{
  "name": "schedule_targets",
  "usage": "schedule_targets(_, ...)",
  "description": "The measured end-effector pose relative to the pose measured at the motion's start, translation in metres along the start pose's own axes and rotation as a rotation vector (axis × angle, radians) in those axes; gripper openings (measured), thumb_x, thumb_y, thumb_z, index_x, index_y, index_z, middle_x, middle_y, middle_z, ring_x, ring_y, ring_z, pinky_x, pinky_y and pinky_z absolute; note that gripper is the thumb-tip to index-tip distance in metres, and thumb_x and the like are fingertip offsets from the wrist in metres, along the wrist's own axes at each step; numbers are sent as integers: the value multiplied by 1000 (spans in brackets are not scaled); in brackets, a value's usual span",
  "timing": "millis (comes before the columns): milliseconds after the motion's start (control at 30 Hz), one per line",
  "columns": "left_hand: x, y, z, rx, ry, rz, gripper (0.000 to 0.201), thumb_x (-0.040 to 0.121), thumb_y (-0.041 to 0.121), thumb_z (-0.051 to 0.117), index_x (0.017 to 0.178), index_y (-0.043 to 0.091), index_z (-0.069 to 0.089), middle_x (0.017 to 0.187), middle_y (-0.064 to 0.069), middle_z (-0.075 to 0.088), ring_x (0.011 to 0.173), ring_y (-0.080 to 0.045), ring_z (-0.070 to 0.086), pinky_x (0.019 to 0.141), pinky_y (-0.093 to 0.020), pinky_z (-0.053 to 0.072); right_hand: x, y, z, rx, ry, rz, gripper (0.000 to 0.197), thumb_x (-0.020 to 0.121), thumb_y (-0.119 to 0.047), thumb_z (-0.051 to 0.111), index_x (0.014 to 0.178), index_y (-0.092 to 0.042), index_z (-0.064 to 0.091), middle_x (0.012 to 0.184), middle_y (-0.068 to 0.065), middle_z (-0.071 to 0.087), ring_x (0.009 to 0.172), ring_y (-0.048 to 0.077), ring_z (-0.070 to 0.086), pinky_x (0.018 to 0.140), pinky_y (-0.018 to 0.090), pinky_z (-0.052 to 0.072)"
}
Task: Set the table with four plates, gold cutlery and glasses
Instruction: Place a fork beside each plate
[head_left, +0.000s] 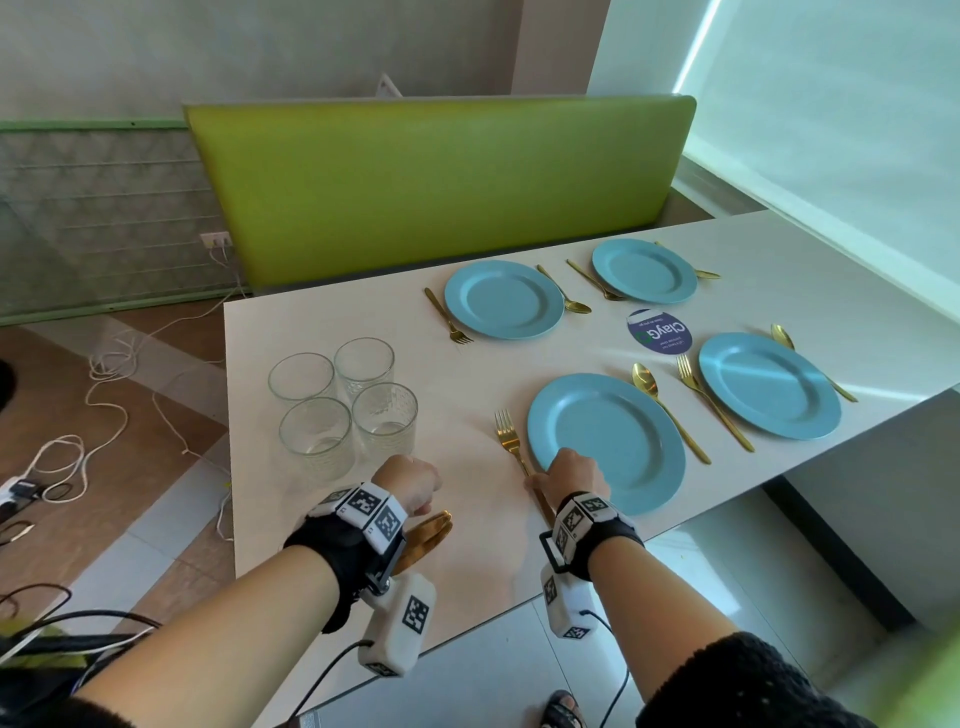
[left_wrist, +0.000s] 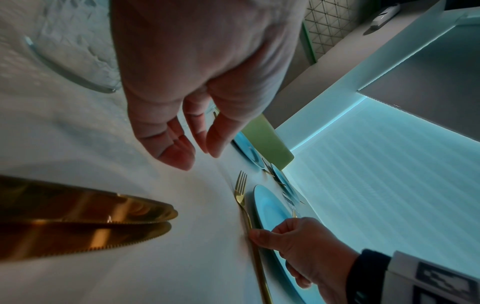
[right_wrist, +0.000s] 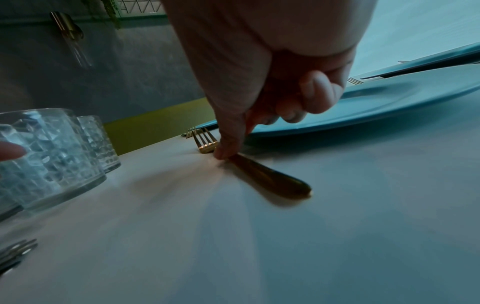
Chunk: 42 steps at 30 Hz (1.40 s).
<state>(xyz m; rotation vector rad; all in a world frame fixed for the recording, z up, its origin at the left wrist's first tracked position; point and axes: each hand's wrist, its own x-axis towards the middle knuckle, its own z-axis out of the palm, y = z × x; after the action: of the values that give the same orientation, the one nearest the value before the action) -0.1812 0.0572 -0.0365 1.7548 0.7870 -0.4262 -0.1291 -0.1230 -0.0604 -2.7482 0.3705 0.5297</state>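
Four blue plates (head_left: 605, 441) lay flanked by gold forks and spoons, the right hand (head_left: 569, 475) pressing the nearest fork (head_left: 511, 441), the left hand (head_left: 408, 483) loose and empty, knives (head_left: 426, 538) and glasses (head_left: 345, 400) apparently undistributed.

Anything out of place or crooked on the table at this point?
Nothing spilled or damaged. The four clear glasses are bunched at the table's left end, none at a setting yet. Gold knives lie piled by the left hand, unplaced. The right hand touches the gold fork beside the nearest blue plate.
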Motion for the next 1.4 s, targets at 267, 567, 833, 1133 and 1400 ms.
schedule_targets(267,-1,-3,0,-26,-3,-44,15,90,3,51,76,4,54,71,-10,53,79,-26,53,77,-33,48,2,1,-4,-27,16,3,37,82,-33,69,109,-10,59,106,9,66,98,28,63,71,29,44)
schedule_targets(567,-4,-10,-12,110,0,16,5,90,4,53,90,5,57,80,-10,55,80,-24,53,69,-30,50,1,-1,-6,-48,29,-17,38,82,-35,68,110,-10,59,109,9,66,101,27,63,71,28,42)
schedule_targets(833,-19,-46,-48,878,-24,18,53,84,30,66,129,6,51,130,-10,57,120,-25,56,93,-27,46,-13,-2,-12,-51,49,-100,44,85,-49,60,104,-10,61,104,10,67,92,28,63,72,30,45)
schedule_targets(1133,-30,-87,-53,1212,-3,150,36,91,17,57,124,3,56,130,-14,54,118,-28,56,97,-30,45,-40,-9,-20,-47,7,-230,31,83,-44,66,90,-15,58,90,4,59,78,21,54,72,29,48)
schedule_targets(1400,-27,-83,-51,1301,55,256,37,97,6,33,127,2,54,130,-14,56,119,-28,56,99,-30,43,-52,-6,-14,-113,-23,-283,30,83,-42,66,79,-17,50,85,1,56,77,18,52,77,32,51)
